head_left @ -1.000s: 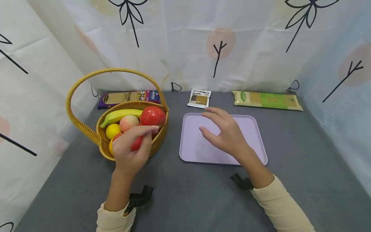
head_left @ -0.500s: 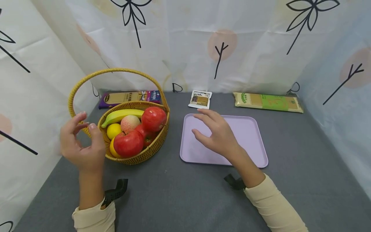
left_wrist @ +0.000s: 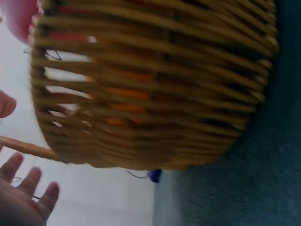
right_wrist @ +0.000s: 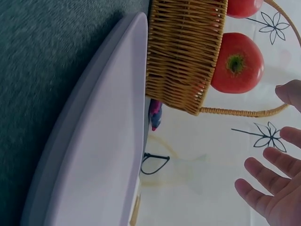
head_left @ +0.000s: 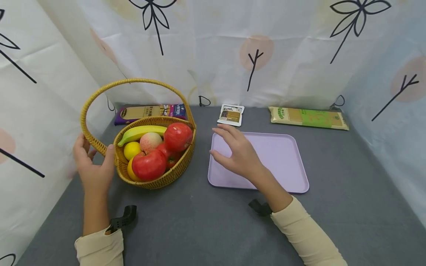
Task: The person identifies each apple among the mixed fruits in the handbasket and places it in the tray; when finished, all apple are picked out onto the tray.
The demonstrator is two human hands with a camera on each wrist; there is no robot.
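Note:
A yellow wicker basket [head_left: 166,181] with a tall handle [head_left: 133,80] stands at the left. It holds a banana [head_left: 139,133], a peach [head_left: 151,142], a lemon [head_left: 132,149], an orange fruit [head_left: 131,171] partly hidden, and several red apples [head_left: 149,165]. My left hand [head_left: 94,171] is at the handle's left foot, thumb and fingers on either side of it. In the left wrist view its fingers [left_wrist: 30,181] are spread beside the handle, not curled round it. My right hand [head_left: 240,157] hovers over the left part of a lilac tray [head_left: 273,166], fingers spread, holding nothing.
Behind the basket lies a purple noodle-like packet [head_left: 133,113]. A small white sachet [head_left: 231,115] lies behind the tray, and a long green-and-beige packet [head_left: 309,118] at the back right. A printed cloth [head_left: 213,55] walls off the back and sides of the grey tabletop [head_left: 199,229].
My left hand has moved left from in front of the basket, then forward to its handle. The right hand has drifted left over the tray, fingers still spread.

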